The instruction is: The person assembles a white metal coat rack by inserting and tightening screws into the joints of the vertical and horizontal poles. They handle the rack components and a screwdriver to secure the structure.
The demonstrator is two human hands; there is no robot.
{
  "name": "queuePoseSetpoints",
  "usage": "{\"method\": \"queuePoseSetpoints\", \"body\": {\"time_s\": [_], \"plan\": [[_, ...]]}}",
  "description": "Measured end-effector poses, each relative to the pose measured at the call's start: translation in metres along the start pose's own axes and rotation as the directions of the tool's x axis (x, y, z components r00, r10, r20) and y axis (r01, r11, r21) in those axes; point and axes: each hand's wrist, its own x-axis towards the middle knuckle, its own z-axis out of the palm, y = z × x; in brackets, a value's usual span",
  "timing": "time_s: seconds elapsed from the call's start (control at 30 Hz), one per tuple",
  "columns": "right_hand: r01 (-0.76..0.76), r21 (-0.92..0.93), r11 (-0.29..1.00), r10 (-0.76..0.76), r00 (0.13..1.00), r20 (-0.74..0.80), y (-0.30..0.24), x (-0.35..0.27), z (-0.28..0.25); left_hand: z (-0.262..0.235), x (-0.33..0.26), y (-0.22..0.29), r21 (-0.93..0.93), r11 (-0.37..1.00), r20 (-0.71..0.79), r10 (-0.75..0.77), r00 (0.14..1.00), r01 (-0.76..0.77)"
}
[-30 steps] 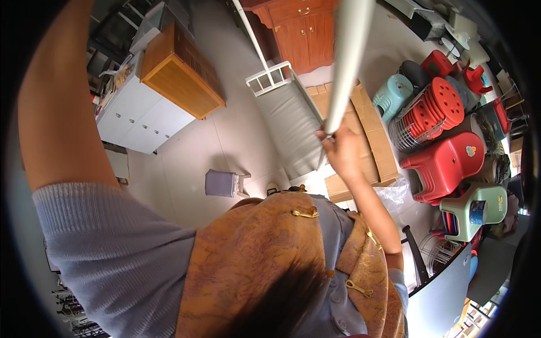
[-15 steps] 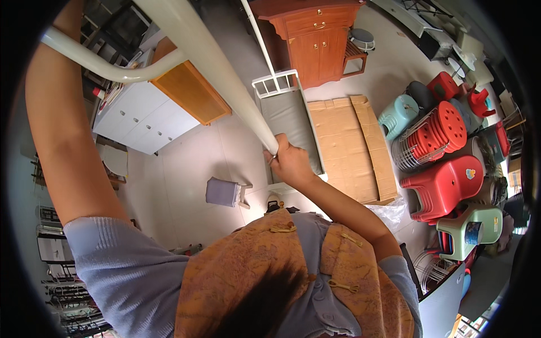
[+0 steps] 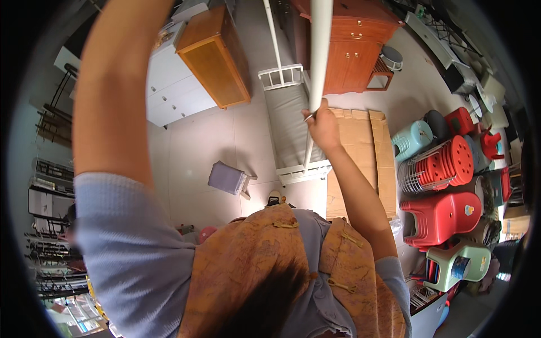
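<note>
My right hand [image 3: 324, 128] is closed round a long white metal pole [image 3: 320, 53]. The pole runs from the top edge of the view, past my hand, down to the near end rail of a low white metal frame [image 3: 304, 172]. Whether its lower end sits in the rail or only stands in front of it, I cannot tell. A grey padded mat [image 3: 285, 124] lies inside this frame, and a second thin white pole [image 3: 274, 36] rises from the far end. My left forearm [image 3: 115, 96] reaches up out of the picture, so the left hand is hidden.
Flattened cardboard [image 3: 352, 163] lies right of the frame. A small grey-topped stool [image 3: 228, 179] stands to the left. Behind are a wooden cabinet [image 3: 217, 67], white drawers [image 3: 177, 98] and a reddish cabinet [image 3: 352, 62]. Red stools [image 3: 445, 214] and a green stool [image 3: 459, 265] crowd the right.
The pole has swung right and steeper, now over the low frame's near end. My right hand has moved right and farther away with it. A curved side bar has left the view.
</note>
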Motion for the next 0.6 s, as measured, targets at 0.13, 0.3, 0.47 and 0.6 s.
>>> {"method": "queuePoseSetpoints", "body": {"time_s": [0.13, 0.3, 0.47, 0.6], "plan": [[-0.06, -0.134, 0.989, 0.07, 0.995, 0.069, -0.014, 0.007, -0.006, 0.032, -0.106, -0.095, 0.029, 0.995, 0.21, -0.099, 0.973, 0.095], [-0.128, -0.17, 0.977, 0.136, 0.99, 0.031, 0.101, -0.077, 0.015, 0.201, -0.249, -0.096, -0.719, 0.566, 0.397, -0.143, 0.907, 0.404], [-0.742, -0.054, 0.668, 0.744, 0.664, 0.074, 0.231, -0.28, 0.003, 0.263, -0.266, -0.078, -0.625, 0.627, 0.008, -0.591, 0.807, 0.466], [-0.917, -0.254, 0.308, 0.918, 0.356, -0.173, 0.29, -0.428, -0.045, 0.295, -0.242, -0.107, -0.667, 0.62, -0.07, -0.605, 0.793, 0.414]]}}
